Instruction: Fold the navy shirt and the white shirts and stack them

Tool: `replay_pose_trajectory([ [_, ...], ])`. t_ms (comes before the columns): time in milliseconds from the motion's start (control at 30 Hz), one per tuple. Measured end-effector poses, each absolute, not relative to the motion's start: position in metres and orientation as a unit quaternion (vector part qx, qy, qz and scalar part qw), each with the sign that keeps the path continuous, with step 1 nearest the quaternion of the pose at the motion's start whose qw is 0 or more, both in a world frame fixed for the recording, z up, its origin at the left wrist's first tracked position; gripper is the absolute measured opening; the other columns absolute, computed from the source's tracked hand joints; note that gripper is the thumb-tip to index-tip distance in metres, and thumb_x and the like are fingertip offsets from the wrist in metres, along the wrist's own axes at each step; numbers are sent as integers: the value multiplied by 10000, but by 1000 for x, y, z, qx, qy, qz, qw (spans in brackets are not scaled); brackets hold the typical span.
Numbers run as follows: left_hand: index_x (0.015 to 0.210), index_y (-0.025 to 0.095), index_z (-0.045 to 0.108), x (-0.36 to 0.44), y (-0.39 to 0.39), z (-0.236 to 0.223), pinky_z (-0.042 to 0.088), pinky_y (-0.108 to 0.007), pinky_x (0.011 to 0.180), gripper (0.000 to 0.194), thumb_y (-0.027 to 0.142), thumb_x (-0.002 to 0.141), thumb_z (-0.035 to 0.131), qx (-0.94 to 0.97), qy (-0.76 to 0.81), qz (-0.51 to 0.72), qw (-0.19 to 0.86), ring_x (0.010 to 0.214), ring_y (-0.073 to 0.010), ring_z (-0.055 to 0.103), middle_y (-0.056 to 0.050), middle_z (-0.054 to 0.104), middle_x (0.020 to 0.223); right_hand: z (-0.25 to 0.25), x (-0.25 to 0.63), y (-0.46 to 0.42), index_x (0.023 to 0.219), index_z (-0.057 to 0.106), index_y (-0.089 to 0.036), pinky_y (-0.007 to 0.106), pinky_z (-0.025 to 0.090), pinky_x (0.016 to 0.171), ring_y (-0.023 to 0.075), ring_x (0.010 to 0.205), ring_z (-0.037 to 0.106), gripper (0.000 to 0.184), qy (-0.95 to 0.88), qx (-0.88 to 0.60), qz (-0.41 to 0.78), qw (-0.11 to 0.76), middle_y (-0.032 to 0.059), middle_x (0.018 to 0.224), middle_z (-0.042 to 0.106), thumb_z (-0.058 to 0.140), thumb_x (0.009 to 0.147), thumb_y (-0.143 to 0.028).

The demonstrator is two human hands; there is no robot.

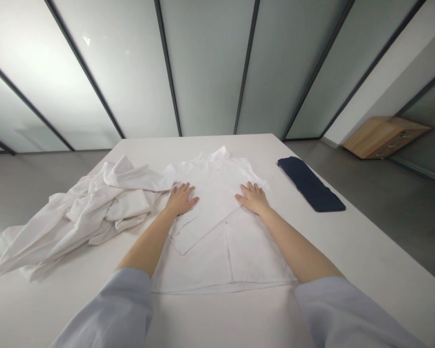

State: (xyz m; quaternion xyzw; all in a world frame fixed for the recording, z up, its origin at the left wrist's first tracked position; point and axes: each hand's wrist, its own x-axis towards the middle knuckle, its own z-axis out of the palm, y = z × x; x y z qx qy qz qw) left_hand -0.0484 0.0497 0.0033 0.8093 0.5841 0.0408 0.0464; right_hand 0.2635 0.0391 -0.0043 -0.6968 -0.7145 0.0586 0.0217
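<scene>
A white shirt (pixel 210 261) lies spread out in front of me, its collar at the far end and its hem toward me. One sleeve seems to be folded slantwise across the front, its cuff near the left side. My left hand (pixel 181 198) rests flat on the shirt's left side, fingers spread. On the right side of the shirt, my right hand (pixel 253 197) also lies flat with fingers apart. Close to my left hand is a heap of crumpled white cloth (pixel 94 208), and its edge touches or nearly touches the shirt.
The white table (pixel 366 256) carries all of this. A folded dark navy cloth (pixel 310 186) lies near its right edge. Frosted glass panels (pixel 206 67) stand behind the table. On the floor at the far right is a wooden cabinet (pixel 380 137).
</scene>
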Motion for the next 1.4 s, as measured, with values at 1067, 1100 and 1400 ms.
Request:
replay_pose_trajectory([
  [1067,1165,122,631,-58,54,7,437,-374,1018,393,349,886,473,789,587,181,15,1135,-261,587,-130,660,1169,-9,267,41,1360,529,-233,505,261,1115,346,1398,319,513,-715,-690,58,95,121,1516,390,503,913,-482],
  [1100,1159,131,634,-59,54,11,441,-369,1010,385,350,886,475,784,592,185,12,1127,-258,591,-125,661,1163,-9,267,41,1359,532,-233,506,262,1113,346,1397,321,512,-715,-690,57,96,121,1515,392,501,913,-483],
  [1400,1105,181,651,-95,55,51,464,-369,915,328,333,861,493,738,638,218,-34,1014,-251,611,-100,656,1110,-12,269,43,1374,524,-220,512,272,1100,356,1386,328,541,-722,-685,48,87,125,1508,396,462,917,-504],
])
